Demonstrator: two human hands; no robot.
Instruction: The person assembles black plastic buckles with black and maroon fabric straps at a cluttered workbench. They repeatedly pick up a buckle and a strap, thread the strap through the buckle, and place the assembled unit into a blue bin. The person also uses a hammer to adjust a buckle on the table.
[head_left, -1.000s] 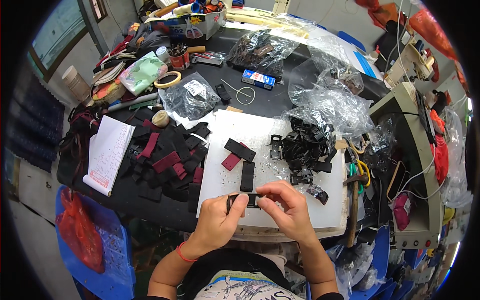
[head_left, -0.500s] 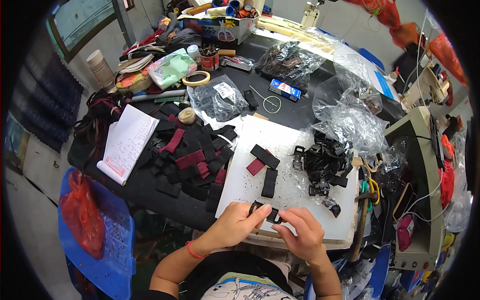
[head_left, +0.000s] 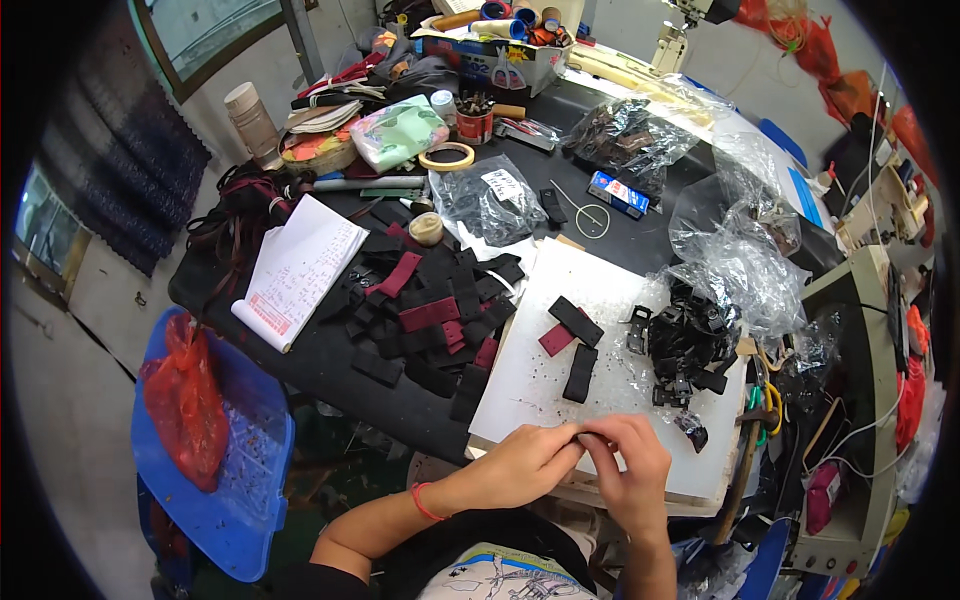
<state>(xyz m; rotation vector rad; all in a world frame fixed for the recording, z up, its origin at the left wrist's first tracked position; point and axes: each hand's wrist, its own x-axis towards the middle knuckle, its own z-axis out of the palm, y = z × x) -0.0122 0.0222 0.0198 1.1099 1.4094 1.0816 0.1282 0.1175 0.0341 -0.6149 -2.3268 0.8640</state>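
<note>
Over the front edge of the white board (head_left: 522, 408), my left hand (head_left: 530, 462) and my right hand (head_left: 632, 462) meet with fingertips closed. Between them is a small black buckle (head_left: 579, 437), almost wholly covered by the fingers. Beyond the hands lie a black strap piece (head_left: 580, 374) and another black piece crossed over a maroon strap piece (head_left: 556, 340). On the board's right side sits a heap of black buckles (head_left: 692, 335). Left of the board spreads a pile of black and maroon strap pieces (head_left: 428, 314).
A notebook (head_left: 305, 258) lies at the left, near a blue chair (head_left: 255, 490) holding a red bag (head_left: 185, 410). Behind are a tape roll (head_left: 446, 156), a clear bag (head_left: 480, 205) and a blue box (head_left: 618, 194). Right of the board are scissors (head_left: 773, 405) and a wooden-handled hammer (head_left: 738, 490).
The view has shifted, so the scene sits further right. My right fingers have closed in against my left, and the buckle, plainly visible before, is now mostly hidden.
</note>
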